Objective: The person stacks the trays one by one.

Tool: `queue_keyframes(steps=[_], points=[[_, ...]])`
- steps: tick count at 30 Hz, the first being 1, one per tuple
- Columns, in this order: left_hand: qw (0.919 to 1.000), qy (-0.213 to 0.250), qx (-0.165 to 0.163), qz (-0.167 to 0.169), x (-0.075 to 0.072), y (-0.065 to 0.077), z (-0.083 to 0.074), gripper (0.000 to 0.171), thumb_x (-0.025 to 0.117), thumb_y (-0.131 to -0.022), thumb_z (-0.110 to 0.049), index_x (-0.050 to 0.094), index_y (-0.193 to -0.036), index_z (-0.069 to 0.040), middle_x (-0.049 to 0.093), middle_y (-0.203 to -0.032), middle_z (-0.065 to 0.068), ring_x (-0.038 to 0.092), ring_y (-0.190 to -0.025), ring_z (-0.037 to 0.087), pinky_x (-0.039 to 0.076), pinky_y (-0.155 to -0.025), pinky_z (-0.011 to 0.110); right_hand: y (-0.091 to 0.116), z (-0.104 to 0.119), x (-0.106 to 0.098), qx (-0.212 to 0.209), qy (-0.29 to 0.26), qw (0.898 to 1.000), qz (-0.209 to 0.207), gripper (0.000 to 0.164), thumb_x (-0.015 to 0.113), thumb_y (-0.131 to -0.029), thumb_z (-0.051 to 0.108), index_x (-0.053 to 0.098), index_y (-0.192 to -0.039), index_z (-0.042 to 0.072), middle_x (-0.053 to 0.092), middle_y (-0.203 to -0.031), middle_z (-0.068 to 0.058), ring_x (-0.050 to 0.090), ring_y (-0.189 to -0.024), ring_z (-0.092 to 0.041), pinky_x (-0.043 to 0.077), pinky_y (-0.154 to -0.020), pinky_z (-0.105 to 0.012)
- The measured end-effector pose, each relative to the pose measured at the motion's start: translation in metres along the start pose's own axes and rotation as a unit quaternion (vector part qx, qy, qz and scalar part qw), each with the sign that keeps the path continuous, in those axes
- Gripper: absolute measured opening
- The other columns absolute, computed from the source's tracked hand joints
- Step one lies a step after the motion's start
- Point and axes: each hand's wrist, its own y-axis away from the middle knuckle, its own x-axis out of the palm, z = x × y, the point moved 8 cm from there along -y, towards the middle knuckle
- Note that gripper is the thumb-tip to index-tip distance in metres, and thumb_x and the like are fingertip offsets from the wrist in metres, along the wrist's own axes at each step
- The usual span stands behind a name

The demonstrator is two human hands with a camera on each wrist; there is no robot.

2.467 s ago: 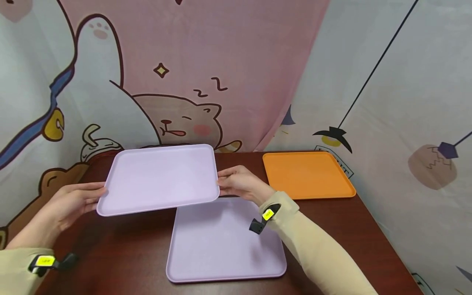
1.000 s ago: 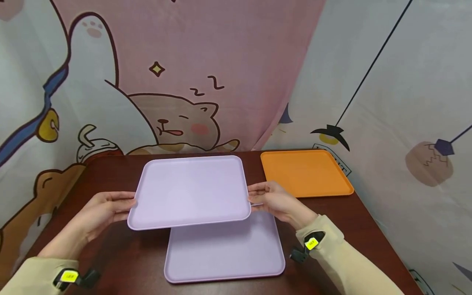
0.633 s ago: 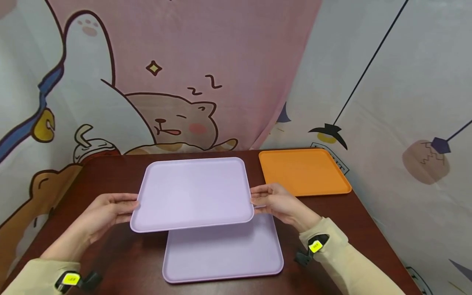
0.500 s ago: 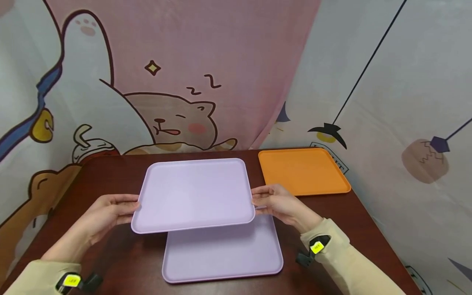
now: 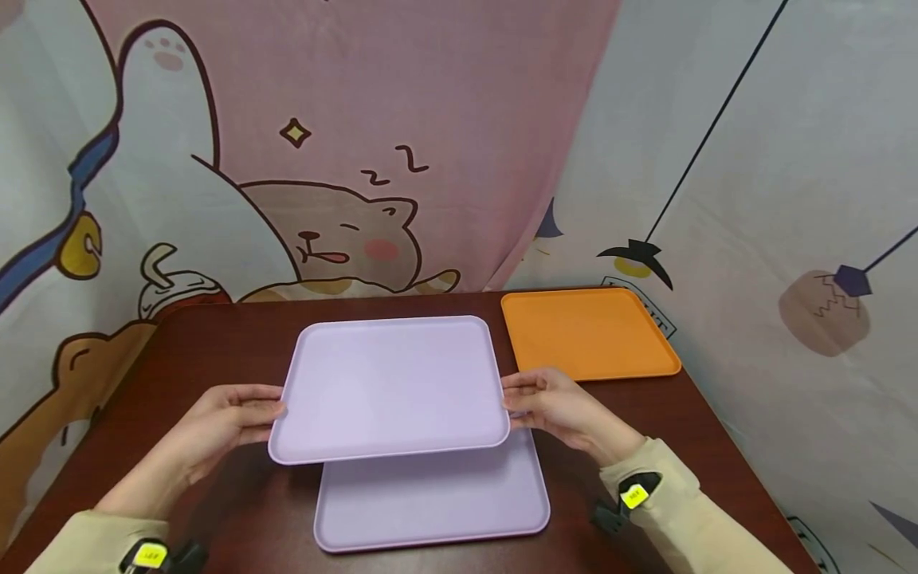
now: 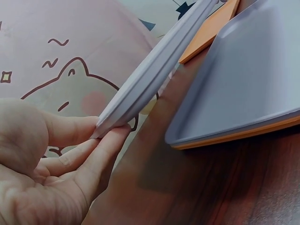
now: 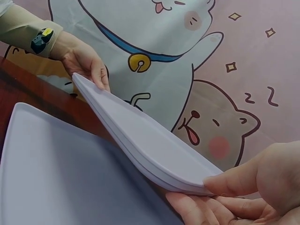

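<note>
1. The left hand (image 5: 229, 414) pinches the left edge of the top purple tray (image 5: 390, 387). The thumb is on top of the rim and the fingers (image 6: 89, 159) are under it.
2. The top purple tray is up in the air, a bit above the tabletop (image 5: 237, 335). It looks almost flat, with its near edge hanging over the far part of the bottom purple tray (image 5: 445, 502).
3. The bottom purple tray lies flat on the tabletop, close to the person. In the left wrist view a thin orange line shows along its near edge, but I cannot tell what that is.
4. The right hand (image 5: 555, 406) pinches the right edge of the top tray the same way, thumb above and fingers (image 7: 201, 206) below.
5. The orange tray (image 5: 584, 331) lies on the far right of the tabletop, apart from both hands.
6. I think the top tray is light and stiff, like hard plastic. It does not bend between the two hands. Its skin looks smooth, so it could slip. The best place to hold it seems to be the raised rim, in the middle of each short side, one hand on each, so it stays level and does not tip.
7. A cartoon curtain (image 5: 358, 159) with a sleepy cat hangs behind the tabletop.
</note>
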Motion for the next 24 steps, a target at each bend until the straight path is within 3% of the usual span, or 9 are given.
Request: queue_keyframes(steps=[12,24], points=[[0.9995,0.021,0.008,0.021,0.021,0.002,0.001,0.047,0.067,-0.102,-0.002,0.049,-0.137,0.024,0.072,-0.111,0.012,0.073,-0.095,0.019,0.063,-0.084,0.038,0.02,-0.007,-0.013,0.004,0.011,1.0,-0.003,0.053,0.064,-0.1,-0.004,0.041,-0.144,-0.024,0.064,-0.112,-0.02,0.068,-0.096,-0.023,0.063,-0.084,-0.037],[0.9988,0.024,0.013,0.039,0.035,0.005,0.004,0.047,0.067,-0.102,-0.003,0.049,-0.137,0.024,0.072,-0.109,0.013,0.072,-0.095,0.019,0.064,-0.084,0.039,0.032,-0.013,-0.02,-0.009,-0.001,1.0,0.006,0.048,0.066,-0.1,-0.004,0.046,-0.139,-0.024,0.069,-0.11,-0.017,0.07,-0.097,-0.023,0.064,-0.083,-0.04]])
